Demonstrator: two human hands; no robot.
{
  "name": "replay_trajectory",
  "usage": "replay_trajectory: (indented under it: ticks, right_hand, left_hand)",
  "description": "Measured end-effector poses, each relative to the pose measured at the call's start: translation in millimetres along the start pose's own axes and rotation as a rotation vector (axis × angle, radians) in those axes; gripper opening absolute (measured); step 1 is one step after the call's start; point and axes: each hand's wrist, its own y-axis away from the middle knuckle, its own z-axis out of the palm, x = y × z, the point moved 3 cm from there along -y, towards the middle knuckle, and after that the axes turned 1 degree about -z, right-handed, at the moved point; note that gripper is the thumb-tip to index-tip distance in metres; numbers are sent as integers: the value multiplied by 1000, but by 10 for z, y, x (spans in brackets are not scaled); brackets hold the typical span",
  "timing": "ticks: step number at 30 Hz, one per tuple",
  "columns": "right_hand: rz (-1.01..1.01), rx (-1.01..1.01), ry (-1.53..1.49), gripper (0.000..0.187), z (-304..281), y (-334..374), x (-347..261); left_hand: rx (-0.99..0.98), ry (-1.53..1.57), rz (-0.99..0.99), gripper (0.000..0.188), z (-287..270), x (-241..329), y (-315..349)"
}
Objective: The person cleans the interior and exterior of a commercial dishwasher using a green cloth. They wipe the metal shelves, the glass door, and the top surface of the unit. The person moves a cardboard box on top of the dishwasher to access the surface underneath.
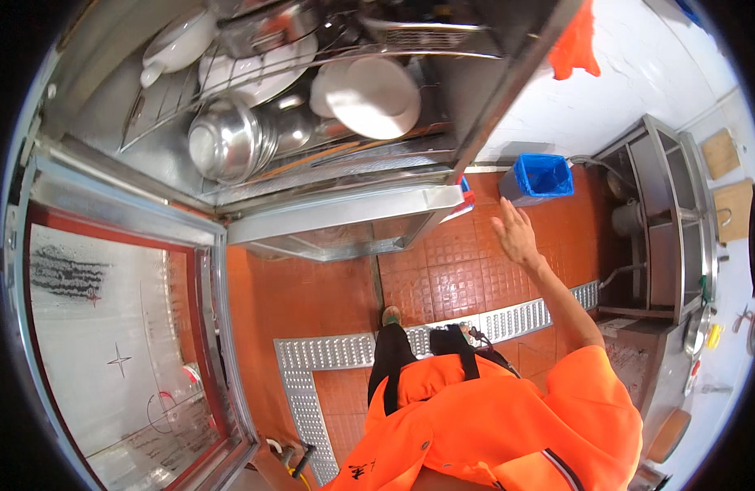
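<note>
My right hand reaches forward over the floor with its fingers stretched out and holds nothing. Closest to it stands a bin lined with a blue bag, just beyond my fingertips. My left hand is out of sight. Ahead of me on the left, a metal cabinet stands with its lower door swung outward. On its shelves are a stack of metal bowls, white dishes and a white ladle-like piece. A wire rack crosses above the bowls.
A framed glass door stands open at my left. Metal shelving lines the right wall. A perforated metal drain cover crosses the red tiled floor by my feet. An orange cloth hangs near the cabinet.
</note>
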Motion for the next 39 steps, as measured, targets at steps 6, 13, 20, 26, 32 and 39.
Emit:
replay_trajectory:
  ticks: [6, 13, 20, 26, 32, 39]
  right_hand:
    - [80, -143, -2184, 86, -1023, 705, -100]
    - [-95, 2, -2257, 76, -2082, 2194, 1066]
    - [128, 473, -1845, 33, -2750, 3675, 2704]
    - [187, 940, -1756, 9, -3522, 4165, 4136]
    - [445, 1115, -1444, 16, -4750, 4148, 5502]
    - [742, 1279, -1106, 19, -5956, 4453, 6670]
  left_hand:
    - [-490, 826, -744, 23, 741, 492, 675]
    - [-1470, 727, -784, 23, 2178, 2099, 2112]
    - [-1918, 486, -604, 8, 3131, 3560, 3598]
    - [-1685, 184, -439, 14, 3629, 4850, 4997]
    - [-1878, 74, -362, 23, 4769, 6028, 6523]
    - [-2025, -19, -51, 30, 4865, 7867, 9345]
